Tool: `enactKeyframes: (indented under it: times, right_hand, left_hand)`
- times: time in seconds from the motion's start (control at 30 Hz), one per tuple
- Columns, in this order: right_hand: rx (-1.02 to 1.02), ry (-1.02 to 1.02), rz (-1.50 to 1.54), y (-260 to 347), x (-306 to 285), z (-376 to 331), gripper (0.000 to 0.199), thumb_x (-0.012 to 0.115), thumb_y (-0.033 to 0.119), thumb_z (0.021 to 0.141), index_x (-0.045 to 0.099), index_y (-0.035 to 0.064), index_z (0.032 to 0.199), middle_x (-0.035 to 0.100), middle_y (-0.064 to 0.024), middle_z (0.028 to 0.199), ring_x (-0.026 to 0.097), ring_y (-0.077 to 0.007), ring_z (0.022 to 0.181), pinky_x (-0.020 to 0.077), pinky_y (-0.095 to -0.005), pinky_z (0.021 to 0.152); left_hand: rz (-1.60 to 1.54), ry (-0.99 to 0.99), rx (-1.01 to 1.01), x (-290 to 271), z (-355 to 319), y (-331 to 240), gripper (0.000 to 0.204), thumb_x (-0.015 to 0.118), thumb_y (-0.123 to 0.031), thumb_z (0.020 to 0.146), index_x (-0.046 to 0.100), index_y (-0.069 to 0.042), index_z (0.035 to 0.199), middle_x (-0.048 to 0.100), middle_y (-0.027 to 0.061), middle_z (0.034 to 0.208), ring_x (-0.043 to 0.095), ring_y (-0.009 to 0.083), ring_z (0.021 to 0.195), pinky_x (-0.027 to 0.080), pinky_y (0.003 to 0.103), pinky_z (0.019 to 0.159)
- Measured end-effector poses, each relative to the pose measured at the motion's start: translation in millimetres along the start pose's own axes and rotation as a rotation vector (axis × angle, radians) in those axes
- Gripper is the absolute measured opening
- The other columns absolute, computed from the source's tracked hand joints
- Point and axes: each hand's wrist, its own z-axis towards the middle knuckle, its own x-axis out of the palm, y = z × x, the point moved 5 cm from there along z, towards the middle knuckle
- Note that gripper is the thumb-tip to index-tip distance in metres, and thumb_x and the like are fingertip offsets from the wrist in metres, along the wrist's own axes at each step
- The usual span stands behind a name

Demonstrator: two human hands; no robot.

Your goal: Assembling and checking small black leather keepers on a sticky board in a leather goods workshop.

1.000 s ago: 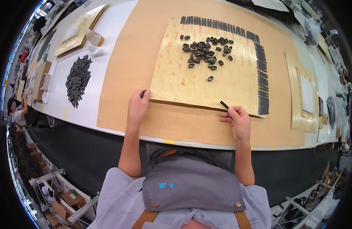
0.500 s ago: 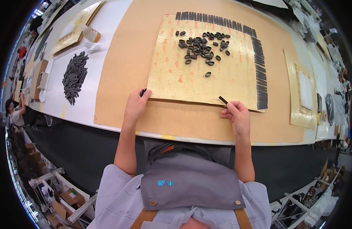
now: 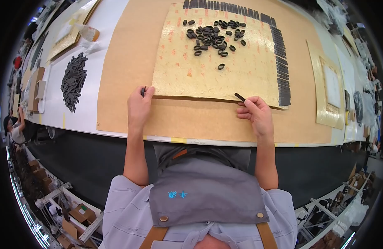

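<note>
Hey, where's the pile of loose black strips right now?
In the head view, the pile of strips lies at left on the white tabletop, between the brown sheet and a cardboard box.

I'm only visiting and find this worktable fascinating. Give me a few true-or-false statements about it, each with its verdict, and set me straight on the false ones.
1. The right hand holds a black strip. True.
2. The black rings lie on the yellowish board. True.
3. The left hand rests on the black rings. False: it is at the board's near left corner, holding a small black piece.
4. A row of strips runs along the board's right edge. True.
5. The heap of loose strips lies right of the board. False: it lies to the left.
</note>
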Motion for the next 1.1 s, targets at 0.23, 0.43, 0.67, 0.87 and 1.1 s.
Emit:
enactKeyframes:
  times: [0.23,0.43,0.67,0.87,1.1]
  right_hand:
    - [0.031,0.228,0.064,-1.7,33.6,-39.4,0.009,0.059,0.007,0.087,0.056,-0.0004,0.09,0.061,-0.0075,0.073,0.062,-0.0137,0.066,0.0532,-0.0248,0.063]
    - [0.034,0.261,0.026,-13.9,55.1,-32.4,0.009,0.058,0.006,0.087,0.055,-0.0011,0.091,0.061,-0.0062,0.073,0.061,-0.0118,0.065,0.0525,-0.024,0.063]
    - [-0.043,0.182,-0.111,-16.9,57.4,-34.5,0.008,0.058,0.004,0.087,0.055,-0.002,0.092,0.061,-0.0056,0.074,0.061,-0.0097,0.067,0.0509,-0.0225,0.064]
    - [0.002,0.283,-0.106,-19.9,57.1,-31.7,0.01,0.059,0.004,0.087,0.058,-0.0032,0.094,0.063,-0.0065,0.078,0.062,-0.0099,0.069,0.0511,-0.0222,0.065]
    - [0.099,0.411,-0.055,-19.6,60.1,-27.9,0.012,0.062,0.004,0.085,0.061,-0.0044,0.094,0.064,-0.0078,0.081,0.063,-0.0113,0.067,0.0522,-0.0225,0.064]
  left_hand:
    - [-0.741,0.77,-0.245,61.7,-81.1,-37.0,0.023,0.056,-0.022,0.092,0.063,-0.001,0.097,0.037,-0.0081,0.057,0.028,0.001,0.046,0.021,0.02,0.041]
    - [-1.067,0.98,-0.362,108.0,-102.0,-41.0,0.025,0.057,-0.026,0.092,0.06,-0.001,0.099,0.035,-0.0079,0.056,0.027,0.0019,0.046,0.02,0.02,0.041]
    - [-0.75,0.812,-0.2,97.3,-100.5,-52.2,0.021,0.063,-0.023,0.088,0.062,-0.002,0.093,0.043,-0.0077,0.061,0.034,0.001,0.053,0.026,0.02,0.046]
    - [-0.632,0.743,-0.066,95.7,-94.8,-52.9,0.018,0.064,-0.021,0.086,0.062,-0.003,0.087,0.046,-0.0081,0.061,0.036,0.0002,0.052,0.027,0.018,0.045]
    - [-0.634,0.824,-0.034,99.3,-92.1,-52.0,0.015,0.067,-0.02,0.084,0.061,-0.006,0.083,0.044,-0.009,0.061,0.035,0.0001,0.053,0.025,0.019,0.045]
